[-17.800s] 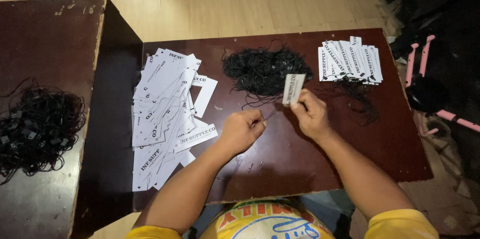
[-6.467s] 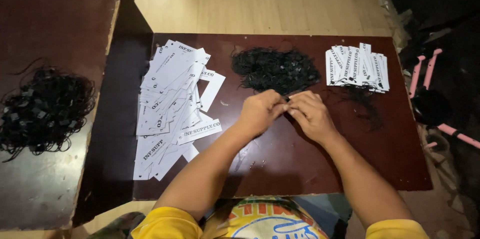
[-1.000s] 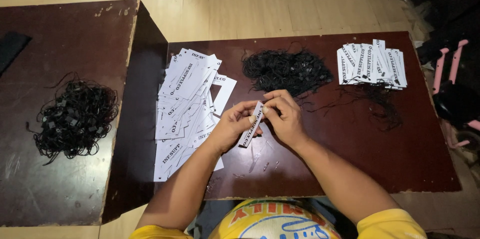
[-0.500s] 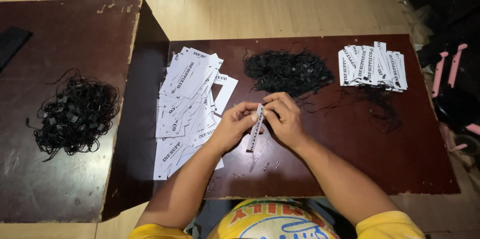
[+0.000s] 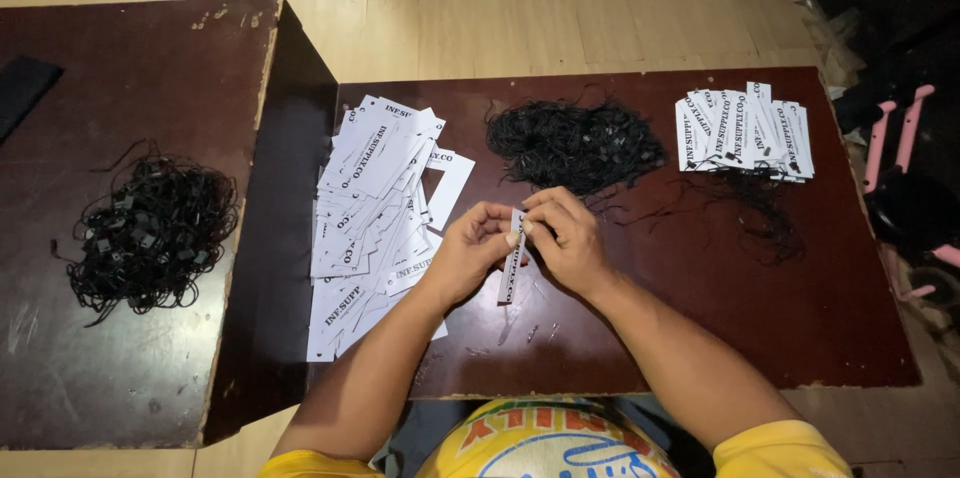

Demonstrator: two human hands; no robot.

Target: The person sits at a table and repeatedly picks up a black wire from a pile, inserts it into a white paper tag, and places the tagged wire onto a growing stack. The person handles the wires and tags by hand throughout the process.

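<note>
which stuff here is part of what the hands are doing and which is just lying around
In use:
- white paper tag, held by left hand and right hand
- loose tag pile
- black string heap
- strung tags row

Lying about:
- second string heap on the left table
- pink-framed object

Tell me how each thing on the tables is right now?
White tag: held edge-up between both hands.
Left hand: pinching the tag.
Right hand: pinching its top.
Loose tag pile: spread out, overlapping.
Finished tags: lined up, strings trailing.
Black string pile: tangled.
Side-table strings: tangled.
</note>
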